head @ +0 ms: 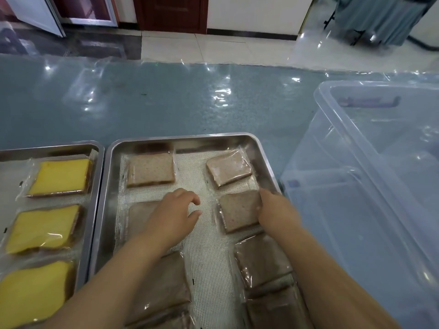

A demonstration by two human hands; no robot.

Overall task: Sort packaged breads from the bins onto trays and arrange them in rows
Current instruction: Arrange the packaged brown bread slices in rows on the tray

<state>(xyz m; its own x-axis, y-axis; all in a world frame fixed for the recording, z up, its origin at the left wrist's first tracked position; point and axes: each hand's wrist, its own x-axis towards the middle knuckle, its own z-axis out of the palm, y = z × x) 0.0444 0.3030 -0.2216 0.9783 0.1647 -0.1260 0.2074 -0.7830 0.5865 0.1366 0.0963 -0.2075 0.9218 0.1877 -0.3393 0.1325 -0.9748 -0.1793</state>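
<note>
A steel tray (111, 186) with a white mesh liner holds several packaged brown breads in two columns. My right hand (275, 207) grips the right edge of the second brown bread (237, 210) in the right column. My left hand (173, 214) hovers over the second bread (140, 214) of the left column, fingers loosely curled and holding nothing. The top two brown breads (150, 169) (228, 168) lie free; the right one sits tilted. A second steel tray (97, 167) on the left carries three packaged yellow cakes (59, 176) in a column.
A clear plastic bin (370, 176) stands to the right of the trays, close to the tray's right rim. The blue table (166, 103) under plastic film stretches beyond the trays. Tiled floor and a dark door lie farther back.
</note>
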